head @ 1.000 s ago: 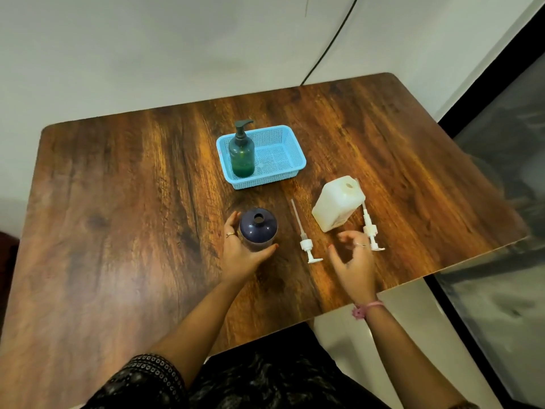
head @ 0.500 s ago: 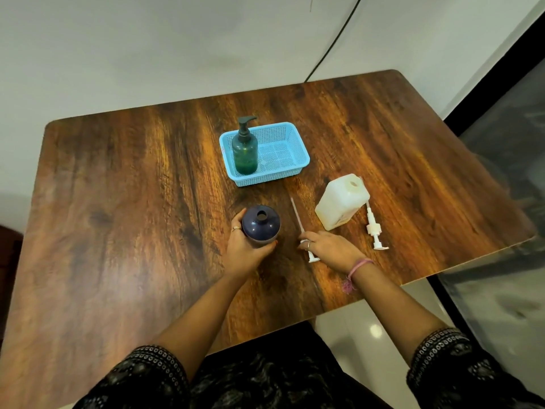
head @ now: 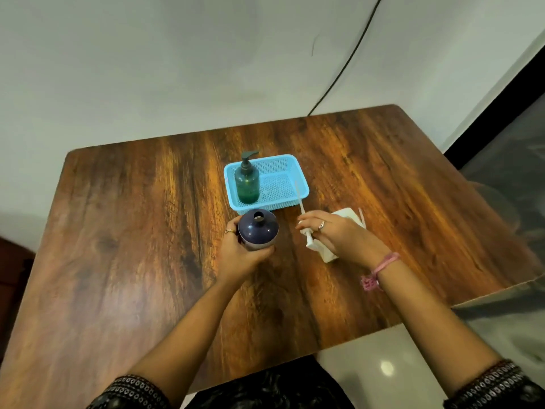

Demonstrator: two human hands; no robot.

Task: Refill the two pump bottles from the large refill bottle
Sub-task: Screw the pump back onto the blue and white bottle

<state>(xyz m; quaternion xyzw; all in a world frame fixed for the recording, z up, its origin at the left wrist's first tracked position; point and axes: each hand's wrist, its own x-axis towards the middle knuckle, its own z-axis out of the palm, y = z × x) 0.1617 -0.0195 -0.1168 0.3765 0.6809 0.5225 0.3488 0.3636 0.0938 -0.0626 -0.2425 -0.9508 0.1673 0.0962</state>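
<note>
Gripping the white pump (head: 306, 234) — right hand (head: 339, 234) beside open bottle (head: 258, 230).

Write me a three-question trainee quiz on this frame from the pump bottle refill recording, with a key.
1. True or false: the green pump bottle stands inside the blue basket.
2. Multiple choice: what does the right hand grip? A) the refill bottle B) a white pump head with its tube C) the basket
3. Fill in: the left hand holds the dark blue bottle, whose neck is ____ (open or capped).

Key
1. True.
2. B: the white pump head is pinched, its tube pointing toward the basket. The white refill bottle sits behind that hand.
3. Open.
</note>
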